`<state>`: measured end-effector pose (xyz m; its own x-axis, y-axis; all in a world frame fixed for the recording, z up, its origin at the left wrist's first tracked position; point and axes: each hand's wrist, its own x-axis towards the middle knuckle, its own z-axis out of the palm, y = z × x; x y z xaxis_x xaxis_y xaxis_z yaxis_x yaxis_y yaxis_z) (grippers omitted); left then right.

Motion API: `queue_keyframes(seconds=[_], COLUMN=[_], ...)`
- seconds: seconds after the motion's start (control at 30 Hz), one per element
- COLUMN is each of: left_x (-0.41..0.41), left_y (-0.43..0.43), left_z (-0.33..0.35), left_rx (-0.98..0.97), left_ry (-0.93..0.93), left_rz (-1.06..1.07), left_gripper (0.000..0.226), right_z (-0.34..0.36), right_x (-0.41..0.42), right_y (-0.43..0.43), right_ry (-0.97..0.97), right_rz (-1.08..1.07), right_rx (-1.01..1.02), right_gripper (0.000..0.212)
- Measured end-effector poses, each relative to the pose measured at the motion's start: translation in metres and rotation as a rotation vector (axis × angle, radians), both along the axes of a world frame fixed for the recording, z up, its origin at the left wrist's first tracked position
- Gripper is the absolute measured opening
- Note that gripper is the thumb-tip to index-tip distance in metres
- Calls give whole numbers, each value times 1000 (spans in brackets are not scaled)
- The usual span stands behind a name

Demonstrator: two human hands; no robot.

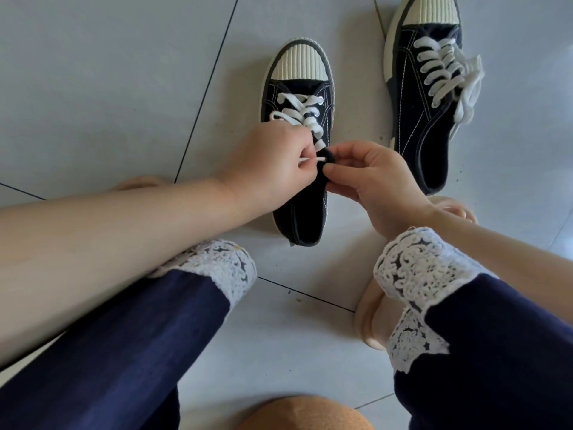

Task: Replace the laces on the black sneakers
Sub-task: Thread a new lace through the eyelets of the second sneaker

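The near sneaker (pixel 307 218) sits on the floor (pixel 93 88) between my knees, its ribbed cream toe pointing away from me and its heel towards me. A white lace (pixel 297 110) crosses its upper eyelets in a few rows, and the lower rows are hidden under my hands. My left grip (pixel 269 162) is curled tight, thumb and fingers pinching the thin end of that lace just above the sneaker's opening. My right grip (pixel 372 178) faces it, nearly touching, with thumb and forefinger pinching the black edge of the sneaker beside the lace end and the other fingers loosely bent.

The second sneaker (pixel 424 144) lies well apart to the right and farther away. It is tipped a little to one side and laced all the way up, with its loose white ends (pixel 465 88) spilling over its right flank onto the floor.

Dark joints run slantwise between the pale grey tiles, one of them passing just left of the near sneaker. Closer to me are my navy trousers (pixel 124 352) with white lacework cuffs (pixel 223 265), a peach slipper (pixel 369 318) under my right leg, and a tan rounded thing (pixel 304 414) at the bottom edge of view.
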<state>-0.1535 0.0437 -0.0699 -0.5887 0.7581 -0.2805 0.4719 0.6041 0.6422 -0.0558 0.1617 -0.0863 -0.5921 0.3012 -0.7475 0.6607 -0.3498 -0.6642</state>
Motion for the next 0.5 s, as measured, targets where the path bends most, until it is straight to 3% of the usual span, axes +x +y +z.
queue_keyframes(seconds=[0.27,0.5], left_x=[1,12], left_y=[2,-3], left_z=[-5,-13], left_rx=[-12,97], left_ry=[49,8], left_rz=[-23,152], left_gripper=[10,9], right_z=[1,3], right_x=[1,2], right_y=[-1,4], right_ry=[36,58], right_rz=[35,126], right_rx=[53,51], right_gripper=[18,34])
